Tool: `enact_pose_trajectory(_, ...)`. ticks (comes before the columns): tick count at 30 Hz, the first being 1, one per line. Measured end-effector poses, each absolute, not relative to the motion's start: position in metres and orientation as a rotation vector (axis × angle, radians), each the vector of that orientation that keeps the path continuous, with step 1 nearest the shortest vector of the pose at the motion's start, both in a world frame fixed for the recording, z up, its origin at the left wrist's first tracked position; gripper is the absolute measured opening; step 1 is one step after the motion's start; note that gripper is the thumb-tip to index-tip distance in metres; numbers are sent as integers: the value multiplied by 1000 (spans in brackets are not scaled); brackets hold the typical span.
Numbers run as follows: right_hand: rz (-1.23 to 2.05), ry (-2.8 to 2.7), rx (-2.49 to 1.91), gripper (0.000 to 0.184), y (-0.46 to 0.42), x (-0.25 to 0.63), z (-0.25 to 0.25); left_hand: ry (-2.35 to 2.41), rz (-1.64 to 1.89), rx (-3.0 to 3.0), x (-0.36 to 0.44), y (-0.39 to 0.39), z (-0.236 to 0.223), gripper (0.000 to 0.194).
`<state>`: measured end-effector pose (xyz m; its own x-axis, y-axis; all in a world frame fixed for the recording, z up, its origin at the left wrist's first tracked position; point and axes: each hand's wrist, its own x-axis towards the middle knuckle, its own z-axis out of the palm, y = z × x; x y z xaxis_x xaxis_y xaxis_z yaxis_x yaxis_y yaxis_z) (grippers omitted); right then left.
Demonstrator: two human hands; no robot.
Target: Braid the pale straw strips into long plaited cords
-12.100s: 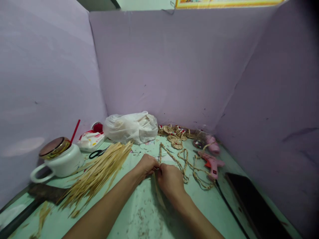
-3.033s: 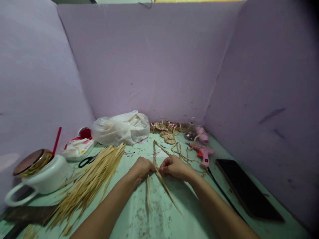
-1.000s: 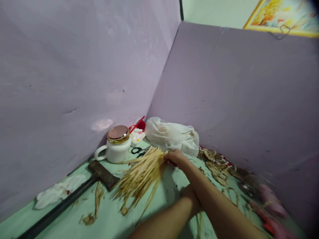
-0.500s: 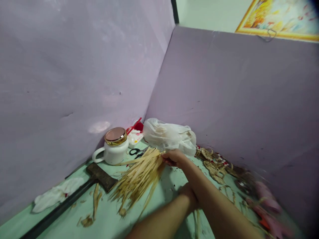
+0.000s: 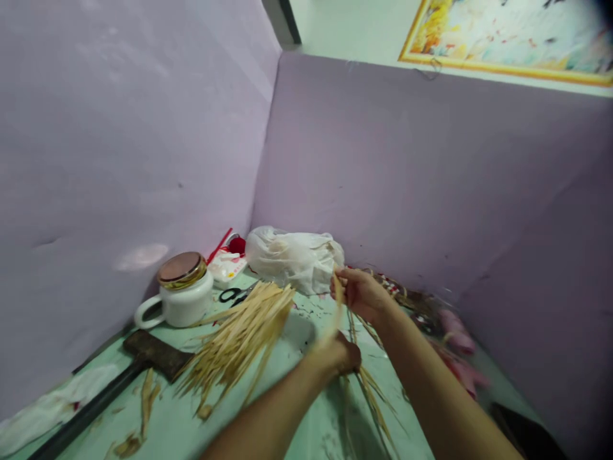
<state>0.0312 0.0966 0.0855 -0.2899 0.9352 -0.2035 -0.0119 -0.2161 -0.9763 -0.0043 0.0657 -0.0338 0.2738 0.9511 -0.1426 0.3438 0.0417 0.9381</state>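
Observation:
My right hand [image 5: 363, 295] is raised above the table with thumb and fingers pinched on one end of a pale straw strip [image 5: 338, 305]. The strip hangs down, blurred, in front of my left wrist. Below it, my left hand [image 5: 348, 355] is closed around a straw braid [image 5: 353, 327], whose loose strands [image 5: 376, 406] trail toward me. The fingertips of my left hand are mostly hidden. To the left lies a fanned bundle of straw strips [image 5: 244, 342], touched by neither hand.
Left are a hammer-like tool [image 5: 156, 356], a white mug [image 5: 184, 303] with a gold-rimmed lid, and scissors [image 5: 234, 294]. A white plastic bag [image 5: 292, 259] stands behind. Woven straw pieces [image 5: 397, 291], a pink glue gun [image 5: 462, 370] and a dark flat object [image 5: 527, 434] lie right.
My right hand has left the straw bundle and moved up and right with one strip. The left hand, earlier under the right arm, now shows with the braid. The view has turned right.

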Motion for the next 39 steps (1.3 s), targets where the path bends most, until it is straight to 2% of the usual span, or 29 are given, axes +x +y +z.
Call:
enact_pose_trajectory(4,1424,-1566,-1278,11,76,97,79,1352,606,1376,-9,57,-23,18)
enact_pose_trajectory(8,1021,-1758,-1659,9,63,141,34,1416,526,1101,-13,51,-2,18)
enact_pose_trajectory(11,810,-1851,-1693,11,58,149,3,1396,490,1057,-16,49,6,19)
enact_pose_trajectory(16,932,-1950,-1651,23,52,142,-9,1349,492,1085,-17,51,2,24)
enact_pose_trajectory(25,1416,-1637,-1523,9,43,139,1,1348,483,1147,-14,49,5,26)
enact_pose_trajectory(28,1567,-1483,-1538,9,39,136,6,1349,482,1149,-14,51,3,25)
enact_pose_trajectory(39,1680,-1186,-1515,11,37,123,3,1365,502,1126,-12,49,3,11)
